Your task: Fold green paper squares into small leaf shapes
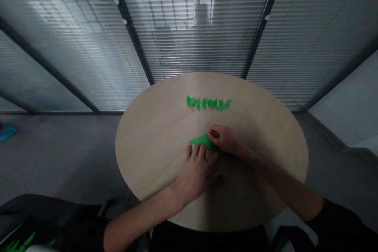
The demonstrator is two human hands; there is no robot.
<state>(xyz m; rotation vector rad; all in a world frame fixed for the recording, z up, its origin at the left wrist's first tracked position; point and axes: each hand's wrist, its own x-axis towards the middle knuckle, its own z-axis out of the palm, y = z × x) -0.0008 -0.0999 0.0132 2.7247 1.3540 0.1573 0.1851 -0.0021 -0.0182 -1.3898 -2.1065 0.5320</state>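
My right hand (223,139) is closed in a pinch, its fingers curled onto the right end of a green paper triangle (202,141). The hand hides that end, so I cannot tell how much of the paper it holds. My left hand (196,175) is open and palm down with its fingers spread, and its fingertips (203,150) touch the triangle's lower edge.

The triangle lies near the middle of the round wooden table (153,145), a little toward my side. Its long axis runs left to right with a slight tilt, and its sharp tip points left.

Toward the table's far edge, a row of small green folded paper pieces (208,103) lies side by side. They look finished. The triangle is far larger than any of them and looks only part folded. More green shapes (19,244) show past the table's near left edge.
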